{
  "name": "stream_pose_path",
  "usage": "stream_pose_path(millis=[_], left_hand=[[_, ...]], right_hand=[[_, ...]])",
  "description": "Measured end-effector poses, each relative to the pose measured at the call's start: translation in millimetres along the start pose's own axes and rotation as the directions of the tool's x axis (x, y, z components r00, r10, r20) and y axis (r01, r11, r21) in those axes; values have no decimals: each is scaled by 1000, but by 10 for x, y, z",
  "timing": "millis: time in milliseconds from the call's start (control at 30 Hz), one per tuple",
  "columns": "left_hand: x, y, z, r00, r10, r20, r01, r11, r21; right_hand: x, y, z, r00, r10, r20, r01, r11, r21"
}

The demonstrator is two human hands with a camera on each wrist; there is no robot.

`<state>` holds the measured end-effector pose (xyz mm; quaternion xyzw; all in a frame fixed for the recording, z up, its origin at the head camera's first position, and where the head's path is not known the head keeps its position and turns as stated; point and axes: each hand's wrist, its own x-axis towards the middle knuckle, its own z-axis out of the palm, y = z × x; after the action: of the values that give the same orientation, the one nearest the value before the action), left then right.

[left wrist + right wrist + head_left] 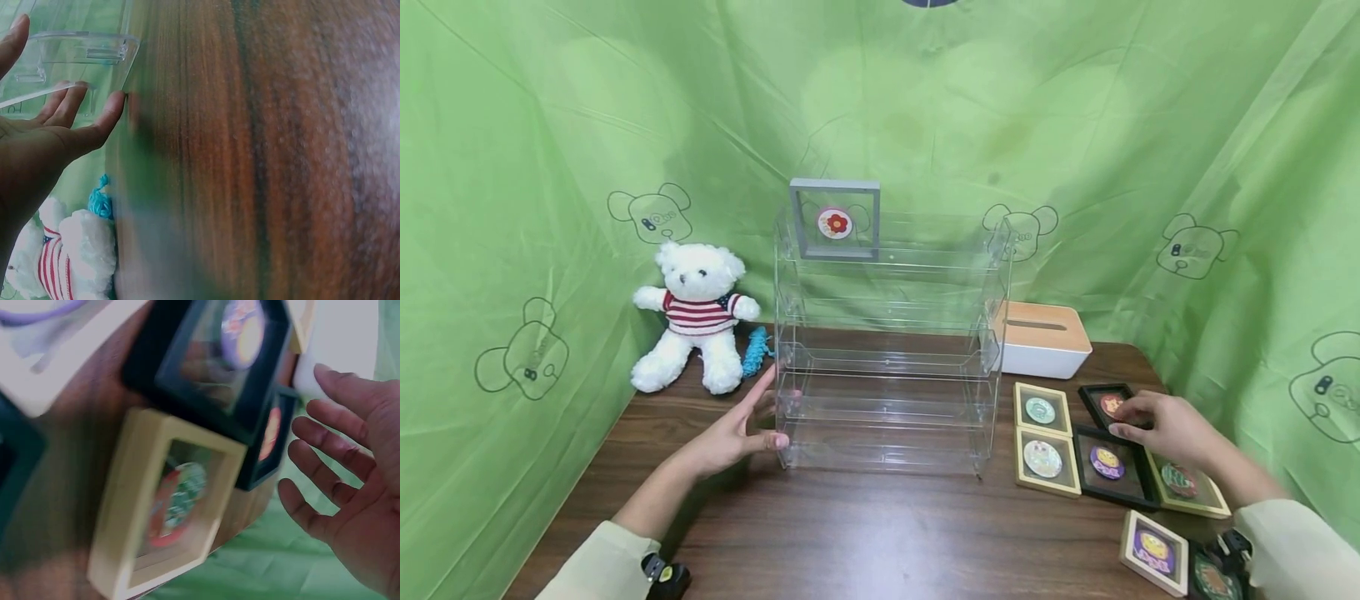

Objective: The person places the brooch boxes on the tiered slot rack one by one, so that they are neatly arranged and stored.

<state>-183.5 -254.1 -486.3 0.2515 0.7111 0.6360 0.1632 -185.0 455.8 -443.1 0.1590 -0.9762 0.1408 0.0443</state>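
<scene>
A clear acrylic tiered rack (887, 408) stands mid-table. My left hand (730, 437) is at its left side, thumb and fingers spread, with fingertips right at the clear panel in the left wrist view. On the rack's top tier, at the left, a grey display frame (876, 221) stands upright with a red flower badge inside. To the right, my right hand (1172, 425) hovers over a small black display frame (1088, 396) with a red badge. In the right wrist view the fingers of that hand (350, 450) are apart and hold nothing.
Several more badge frames lie around the right hand: a larger black frame (1142, 479), pale yellow frames (1021, 408) and a cream frame (1183, 567). Behind them is a white tissue box (1041, 362) with a wooden lid. A teddy bear (700, 321) and blue cord (756, 352) sit left.
</scene>
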Motion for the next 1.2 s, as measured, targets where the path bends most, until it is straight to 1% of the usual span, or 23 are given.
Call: stream_pose_path(millis=[100,167,333,567,733,833,900,1033,1100,1200], left_hand=[[3,2,-4,1000,3,2,-3,1000,5],[4,2,-6,1000,4,2,-4,1000,11],[4,-5,-10,1000,-1,0,1,1000,13],[8,3,-20,1000,-1,-9,1,1000,29],[-6,4,-9,1000,4,-9,-4,999,43],[-9,9,-1,1000,8,-4,-8,999,40],[-9,12,-1,1000,10,-6,-9,999,38],[-11,10,-6,1000,6,-14,-5,999,39],[-13,3,-6,1000,1,-14,-1,999,43],[-17,-8,-2,1000,-8,-12,8,999,45]], right_hand=[[-67,75,57,1000,8,20,-8,1000,-5],[-101,120,96,1000,9,17,-9,1000,2],[-147,197,172,1000,16,-22,-16,1000,27],[-159,208,241,997,71,-44,-69,997,45],[-201,208,305,995,93,-39,-92,996,21],[-241,219,368,995,76,-70,-77,997,-1],[-253,232,414,992,46,-120,-49,999,-15],[-249,250,489,977,-21,-214,11,999,-50],[-247,250,504,975,-23,-221,11,998,-55],[-250,252,482,983,5,-185,-12,999,-36]])
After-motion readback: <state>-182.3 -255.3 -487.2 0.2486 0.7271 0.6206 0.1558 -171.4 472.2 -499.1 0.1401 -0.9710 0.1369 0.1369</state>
